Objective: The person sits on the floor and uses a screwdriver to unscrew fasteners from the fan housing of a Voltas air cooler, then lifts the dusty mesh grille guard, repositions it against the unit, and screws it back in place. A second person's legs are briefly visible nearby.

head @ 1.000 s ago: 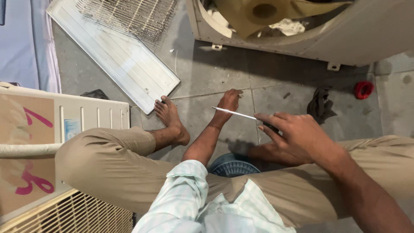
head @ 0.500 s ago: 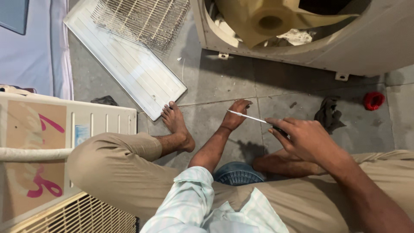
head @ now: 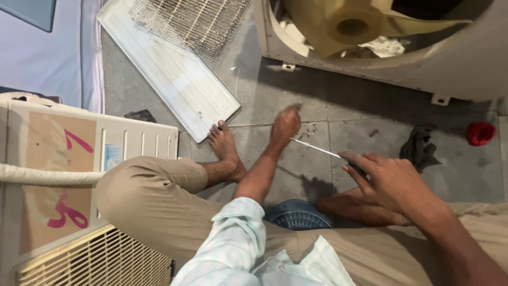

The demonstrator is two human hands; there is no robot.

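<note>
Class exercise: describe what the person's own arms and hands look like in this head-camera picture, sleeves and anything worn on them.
The left arm wears a pale mint, faintly striped shirt sleeve rolled above the elbow, leaving the forearm bare. The left hand and right hand are bare: no gloves, and no rings or watch visible. The right forearm shows no sleeve.

My left hand (head: 284, 125) reached forward and down, arm straight, fingers blurred near floor, closure unclear. My right hand (head: 394, 180) at mid-height, wrist bent, fingers (head: 355, 159) curled tight around thin tool. Sitting low, knees spread, bare feet under arms.
</note>
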